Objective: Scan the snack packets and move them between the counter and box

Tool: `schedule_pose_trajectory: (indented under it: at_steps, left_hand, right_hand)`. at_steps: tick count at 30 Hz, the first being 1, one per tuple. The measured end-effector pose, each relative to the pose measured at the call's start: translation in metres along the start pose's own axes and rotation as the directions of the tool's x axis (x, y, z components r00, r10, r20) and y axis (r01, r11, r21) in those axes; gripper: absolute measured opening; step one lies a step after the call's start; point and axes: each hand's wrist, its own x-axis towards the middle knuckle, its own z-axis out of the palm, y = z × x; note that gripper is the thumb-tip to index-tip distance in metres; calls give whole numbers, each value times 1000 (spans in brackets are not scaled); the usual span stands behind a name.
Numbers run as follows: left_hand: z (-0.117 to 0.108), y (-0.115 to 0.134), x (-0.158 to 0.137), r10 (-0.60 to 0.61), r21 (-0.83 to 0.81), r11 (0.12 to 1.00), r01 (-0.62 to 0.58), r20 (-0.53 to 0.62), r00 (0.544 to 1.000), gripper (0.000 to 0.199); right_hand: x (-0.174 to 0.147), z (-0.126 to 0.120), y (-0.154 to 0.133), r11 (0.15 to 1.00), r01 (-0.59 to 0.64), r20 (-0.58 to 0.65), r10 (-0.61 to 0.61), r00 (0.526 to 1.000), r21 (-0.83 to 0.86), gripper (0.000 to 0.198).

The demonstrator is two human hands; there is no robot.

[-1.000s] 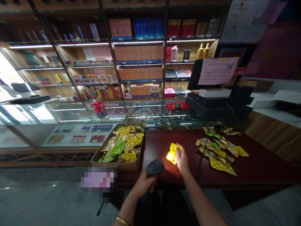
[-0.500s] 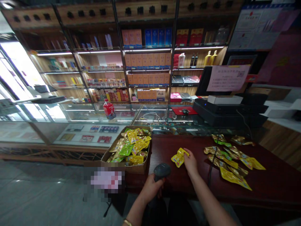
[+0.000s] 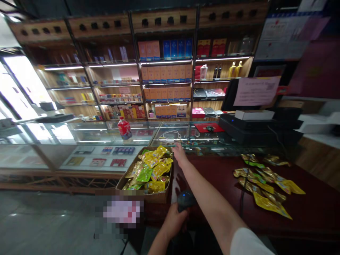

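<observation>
My left hand (image 3: 174, 219) is wrapped round the handle of a dark barcode scanner (image 3: 186, 200), low over the table's front edge. A small blue light shows on the scanner's head. My right hand (image 3: 179, 154) reaches forward to the far right corner of a cardboard box (image 3: 168, 193). Its fingers are stretched out, and I see nothing in them. Yellow, green and gold snack packets fill the box, and a yellow packet (image 3: 161, 151) lies on top at the back, left of that hand.
Several gold and yellow packets (image 3: 268, 184) lie on the dark red table (image 3: 209, 173) at right, with a cable hanging before them. Behind stand a glass counter (image 3: 140, 129), a red-labelled bottle (image 3: 124, 128), a monitor (image 3: 230, 94) and stocked shelves. A blurred patch covers something at lower left.
My right hand has moved left and forward to the box and let go of the yellow packet, which now lies on the pile. My left hand still holds the scanner.
</observation>
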Motion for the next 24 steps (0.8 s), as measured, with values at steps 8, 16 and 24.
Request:
schedule_pose_trajectory:
  at_steps: [8,16,24]
  left_hand:
    - [-3,5,1,52,-47,998,-50,45,998,50]
    - [1,15,-4,40,-34,999,-39,22,999,47]
    - [-2,18,-5,24,-2,1000,-24,43,999,52]
  right_hand:
    - [-115,-227,38,486,-294,-377,-81,923,-823,67]
    - [-158,-262,73,-123,-223,-219,-44,975,-967,75]
    - [-154,-235,63,13,-179,-180,-92,979,-984,69]
